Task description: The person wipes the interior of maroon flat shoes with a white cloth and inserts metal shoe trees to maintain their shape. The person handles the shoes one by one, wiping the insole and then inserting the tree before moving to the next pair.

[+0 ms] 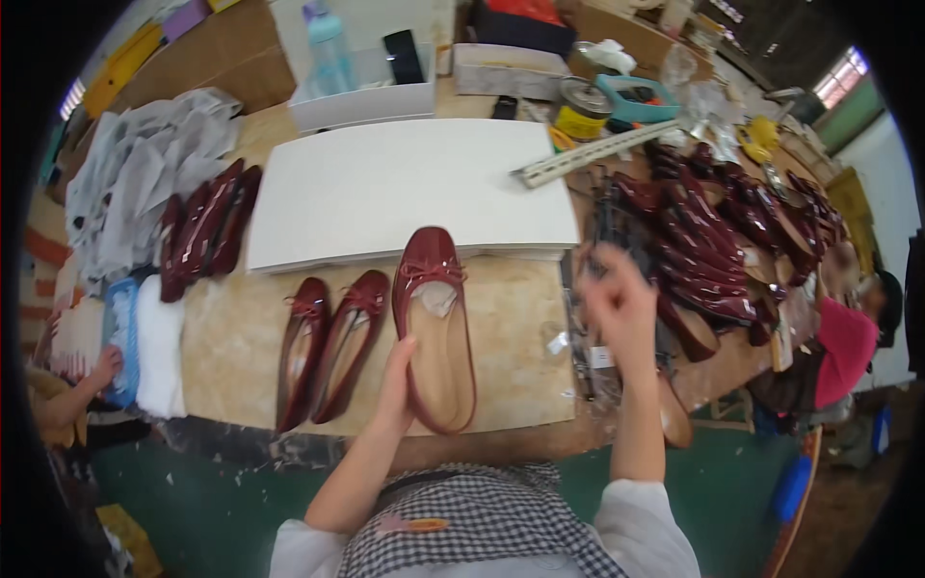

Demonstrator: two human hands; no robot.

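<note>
A dark red patent ballet flat (436, 352) with a bow and a beige insole is held by its side in my left hand (393, 383), toe pointing away. Crumpled pale stuffing shows in its toe. Two matching flats (304, 352) rest side by side on the table just left of it. Over a strip of dark thin items (581, 352) to the right is my right hand (621, 306), somewhat blurred, its fingers bent together. Something small and dark shows at those fingertips; I cannot make out whether it is held.
A white paper stack (414, 193) lies ahead, a metal ruler (597, 154) across its corner. Red shoes (699, 250) are heaped at right; several more (207, 226) stand at left by grey crumpled paper (145, 159). Other people are at both sides, one with a hand (106, 366) near a blue tray (121, 337).
</note>
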